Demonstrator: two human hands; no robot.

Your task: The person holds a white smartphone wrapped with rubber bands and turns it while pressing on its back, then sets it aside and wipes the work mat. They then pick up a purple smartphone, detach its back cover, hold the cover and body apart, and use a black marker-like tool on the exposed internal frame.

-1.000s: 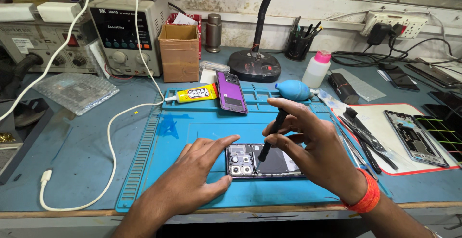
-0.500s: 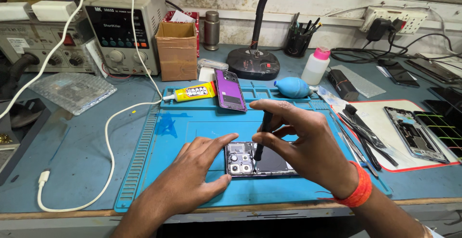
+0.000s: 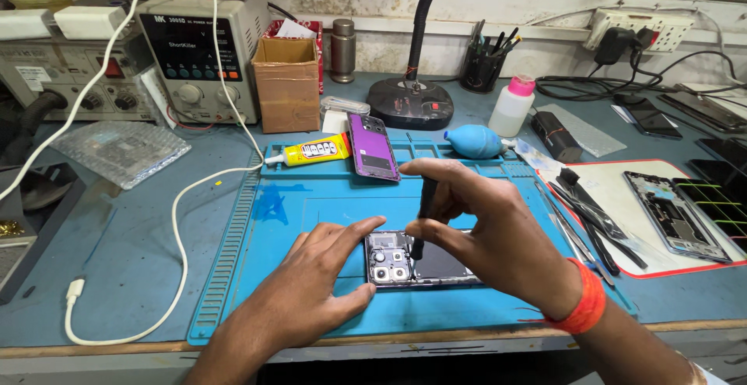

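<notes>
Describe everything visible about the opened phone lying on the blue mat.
The phone lies flat on the blue mat, back cover off, dark inner parts exposed. Its camera cluster of round lenses in a silvery frame faces up at the left end. The left hand steadies that end, finger and thumb against its edges. The right hand covers the right end and holds a dark screwdriver upright, tip down beside the cameras. Exact contact cannot be made out.

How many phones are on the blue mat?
2: an opened phone under both hands at the front of the blue mat, and a purple phone at the back edge.
</notes>
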